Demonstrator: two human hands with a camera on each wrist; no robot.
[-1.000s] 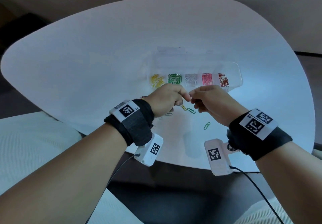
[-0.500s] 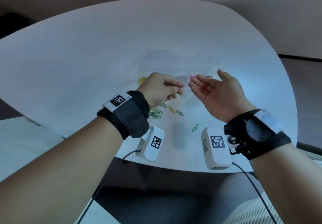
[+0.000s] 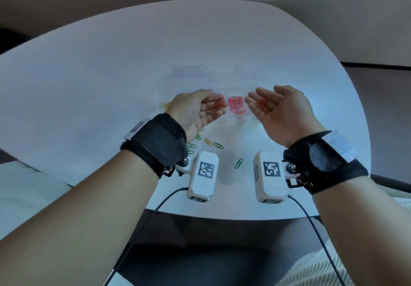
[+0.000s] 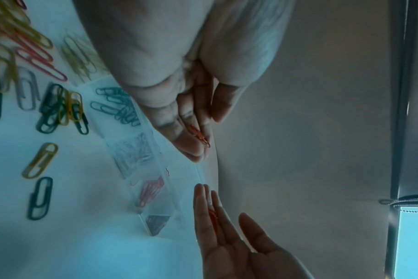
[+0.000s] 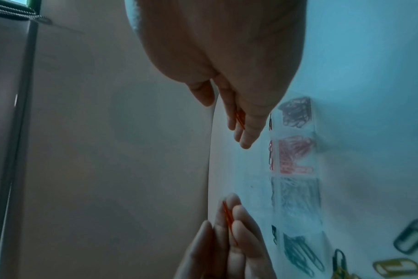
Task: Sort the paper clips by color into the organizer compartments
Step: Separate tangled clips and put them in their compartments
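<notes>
Two palms up, left hand (image 3: 198, 110) and right hand (image 3: 278, 110) spread flat, orange clips (image 3: 217, 105) resting on fingers.

The pictures are dim with a cool blue cast. In the head view the white worktop (image 3: 111, 74) is the brightest area, with glare on its right side washing out the clear organizer (image 3: 169, 83) until its walls barely show. Wide-angle distortion bows the worktop's edge into a curve. Soft shadows lie under the wrist cameras. In the left wrist view the loose paper clips (image 4: 43, 105) at the left edge are smeared and out of focus; a bright window patch (image 4: 413, 245) shows at lower right. The right wrist view is soft and grainy throughout.
</notes>
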